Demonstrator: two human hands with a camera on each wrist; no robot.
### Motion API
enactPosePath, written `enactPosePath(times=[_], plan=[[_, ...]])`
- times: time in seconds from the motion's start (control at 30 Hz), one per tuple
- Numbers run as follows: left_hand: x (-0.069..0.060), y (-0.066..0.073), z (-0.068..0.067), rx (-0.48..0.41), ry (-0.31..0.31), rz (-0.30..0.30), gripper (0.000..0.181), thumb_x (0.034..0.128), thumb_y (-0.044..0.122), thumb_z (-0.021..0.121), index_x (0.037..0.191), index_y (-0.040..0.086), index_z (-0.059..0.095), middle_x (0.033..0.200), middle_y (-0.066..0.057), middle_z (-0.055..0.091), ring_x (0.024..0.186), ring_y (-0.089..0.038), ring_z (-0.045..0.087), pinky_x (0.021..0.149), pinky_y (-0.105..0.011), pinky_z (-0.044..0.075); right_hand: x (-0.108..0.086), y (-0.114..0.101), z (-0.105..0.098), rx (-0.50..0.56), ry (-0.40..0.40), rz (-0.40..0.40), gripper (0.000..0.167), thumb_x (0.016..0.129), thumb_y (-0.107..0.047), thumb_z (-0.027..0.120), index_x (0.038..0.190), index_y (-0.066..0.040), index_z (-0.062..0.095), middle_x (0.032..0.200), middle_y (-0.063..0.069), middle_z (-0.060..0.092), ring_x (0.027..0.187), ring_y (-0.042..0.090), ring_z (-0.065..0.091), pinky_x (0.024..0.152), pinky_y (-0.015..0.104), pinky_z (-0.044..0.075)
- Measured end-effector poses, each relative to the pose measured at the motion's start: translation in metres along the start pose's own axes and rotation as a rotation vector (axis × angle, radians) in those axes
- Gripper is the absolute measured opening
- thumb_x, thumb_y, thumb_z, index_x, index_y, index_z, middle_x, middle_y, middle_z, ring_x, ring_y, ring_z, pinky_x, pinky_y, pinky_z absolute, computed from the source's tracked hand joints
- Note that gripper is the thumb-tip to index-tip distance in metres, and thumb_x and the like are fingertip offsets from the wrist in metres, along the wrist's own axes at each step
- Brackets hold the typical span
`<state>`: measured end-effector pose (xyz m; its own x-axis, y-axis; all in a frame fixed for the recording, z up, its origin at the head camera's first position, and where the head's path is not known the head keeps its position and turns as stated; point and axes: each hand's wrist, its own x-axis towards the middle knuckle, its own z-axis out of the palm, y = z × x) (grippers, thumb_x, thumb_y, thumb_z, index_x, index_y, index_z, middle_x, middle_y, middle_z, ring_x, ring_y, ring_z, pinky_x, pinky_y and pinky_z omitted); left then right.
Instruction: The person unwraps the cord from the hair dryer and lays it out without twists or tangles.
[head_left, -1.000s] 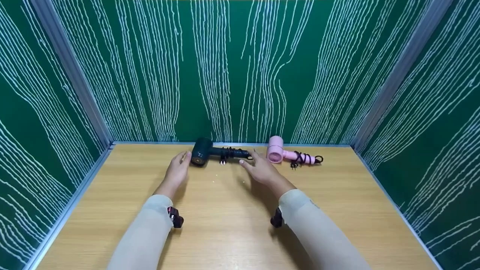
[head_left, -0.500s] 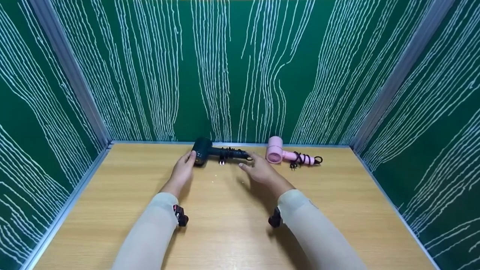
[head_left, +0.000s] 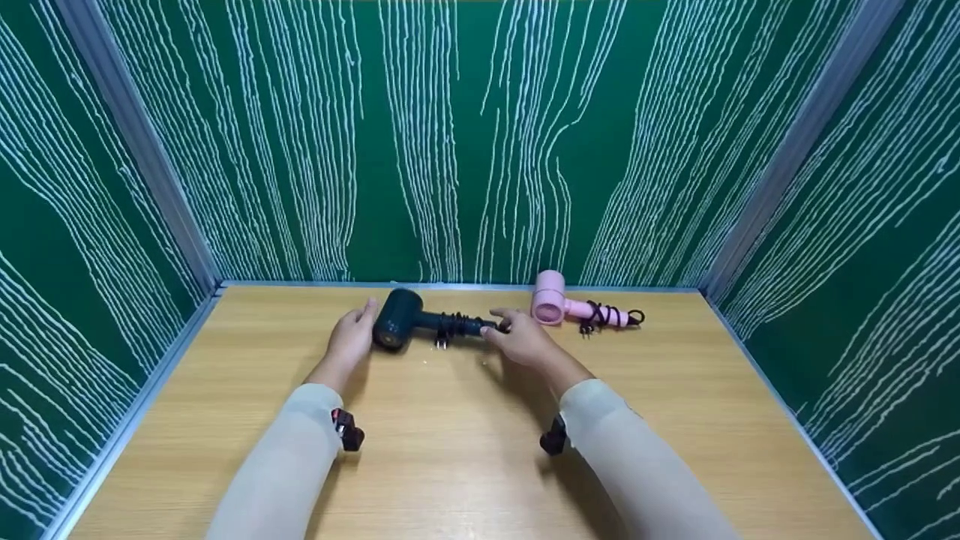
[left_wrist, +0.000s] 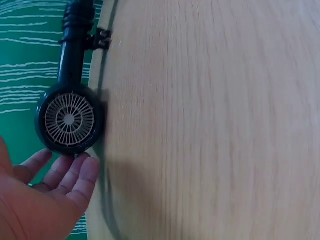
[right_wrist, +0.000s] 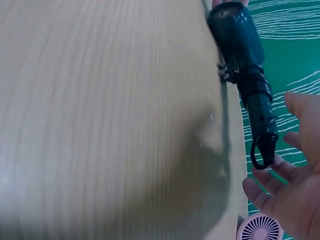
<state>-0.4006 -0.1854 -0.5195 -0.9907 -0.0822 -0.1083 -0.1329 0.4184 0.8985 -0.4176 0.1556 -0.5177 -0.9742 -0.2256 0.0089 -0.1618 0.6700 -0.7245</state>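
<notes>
A dark green hair dryer [head_left: 398, 318] lies near the table's back edge, its black cord [head_left: 452, 325] wound round the handle and its plug hanging at the front. My left hand [head_left: 349, 339] is beside the dryer's head; in the left wrist view its extended fingertips [left_wrist: 89, 168] touch the rim below the round grille [left_wrist: 69, 119]. At the handle's tip is my right hand [head_left: 525, 342]. The right wrist view shows its fingers [right_wrist: 267, 180] loosely spread by the cord loop [right_wrist: 259, 159], the thumb apart from the handle; neither hand is wrapped round the dryer.
A pink hair dryer [head_left: 550, 298], cord wound on its handle, lies just right of my right hand. Green walls [head_left: 405, 150] with white lines enclose the wooden table [head_left: 465, 450] at the back and both sides. Small white specks dot the tabletop.
The green dryer has shifted toward me, away from the back wall. My left hand went onto its head, then slid back left with its thumb off the front. The right hand barely moved.
</notes>
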Motion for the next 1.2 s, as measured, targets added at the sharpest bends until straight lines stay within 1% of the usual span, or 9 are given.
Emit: enactPosePath(times=[0.13,0.27,0.5,0.57,0.63,0.73,0.8,0.97,1.2], plan=[[-0.008,0.002,-0.003,0.091,-0.003,-0.045,0.087,0.1194,0.066,0.038,0.166,-0.006,0.049,0.172,-0.028,0.051,0.164,-0.044,0.045,0.139,-0.058,0.034,-0.002,-0.001,0.003,-0.018,-0.023,-0.025,0.042,0.113,-0.031,0.072,0.145,-0.003,0.075,0.136,0.018,0.078,0.125,0.033,0.073,0.112,0.052,0.060],[-0.014,0.007,-0.001,0.196,0.019,-0.076,0.086,0.1180,0.064,0.044,0.163,-0.008,0.051,0.167,-0.030,0.055,0.155,-0.044,0.054,0.135,-0.057,0.041,-0.004,-0.008,0.007,-0.098,-0.047,-0.017,0.034,0.113,-0.035,0.072,0.129,-0.007,0.082,0.128,0.012,0.082,0.118,0.030,0.074,0.111,0.051,0.061],[-0.017,0.010,0.010,0.294,0.031,-0.087,0.085,0.1147,0.066,0.052,0.161,-0.006,0.055,0.161,-0.026,0.063,0.138,-0.039,0.064,0.126,-0.054,0.049,-0.007,-0.027,0.016,-0.228,-0.098,0.079,0.046,0.113,-0.049,0.070,0.136,-0.011,0.080,0.126,0.009,0.079,0.111,0.029,0.070,0.111,0.050,0.061],[-0.015,0.010,0.014,0.308,0.034,-0.084,0.082,0.1143,0.066,0.053,0.156,-0.004,0.059,0.153,-0.025,0.067,0.132,-0.037,0.065,0.122,-0.052,0.051,-0.008,-0.032,0.019,-0.263,-0.103,0.091,0.049,0.112,-0.053,0.069,0.138,-0.012,0.079,0.124,0.008,0.079,0.110,0.029,0.069,0.111,0.050,0.060],[-0.014,0.011,0.019,0.312,0.034,-0.069,0.077,0.1143,0.065,0.054,0.151,-0.002,0.061,0.147,-0.024,0.070,0.128,-0.037,0.066,0.118,-0.052,0.053,-0.008,-0.036,0.021,-0.306,-0.112,0.087,0.051,0.113,-0.055,0.067,0.136,-0.011,0.079,0.119,0.009,0.078,0.108,0.030,0.068,0.109,0.050,0.060],[-0.011,0.013,0.026,0.313,0.033,-0.043,0.072,0.1136,0.064,0.057,0.147,0.000,0.062,0.144,-0.024,0.071,0.128,-0.037,0.067,0.118,-0.052,0.053,-0.007,-0.040,0.025,-0.354,-0.116,0.066,0.053,0.114,-0.057,0.064,0.136,-0.012,0.078,0.116,0.009,0.077,0.106,0.030,0.068,0.109,0.050,0.060],[-0.010,0.014,0.029,0.305,0.025,-0.036,0.075,0.1128,0.065,0.058,0.151,0.000,0.060,0.150,-0.025,0.068,0.135,-0.038,0.066,0.123,-0.053,0.052,-0.006,-0.041,0.028,-0.379,-0.117,0.021,0.054,0.114,-0.057,0.064,0.136,-0.011,0.078,0.116,0.011,0.078,0.106,0.031,0.069,0.107,0.051,0.060],[-0.011,0.015,0.033,0.265,-0.023,-0.052,0.091,0.1107,0.068,0.059,0.165,-0.004,0.048,0.165,-0.029,0.057,0.153,-0.040,0.057,0.134,-0.054,0.043,-0.004,-0.042,0.032,-0.402,-0.148,-0.092,0.055,0.111,-0.053,0.071,0.146,-0.010,0.072,0.128,0.014,0.080,0.112,0.030,0.072,0.113,0.051,0.059],[-0.015,0.016,0.033,0.176,-0.058,-0.095,0.100,0.1065,0.065,0.069,0.168,-0.008,0.041,0.168,-0.030,0.052,0.155,-0.041,0.054,0.136,-0.054,0.040,-0.005,-0.044,0.034,-0.363,-0.202,-0.077,0.057,0.109,-0.049,0.076,0.152,-0.012,0.069,0.134,0.013,0.078,0.113,0.028,0.069,0.117,0.051,0.057]])
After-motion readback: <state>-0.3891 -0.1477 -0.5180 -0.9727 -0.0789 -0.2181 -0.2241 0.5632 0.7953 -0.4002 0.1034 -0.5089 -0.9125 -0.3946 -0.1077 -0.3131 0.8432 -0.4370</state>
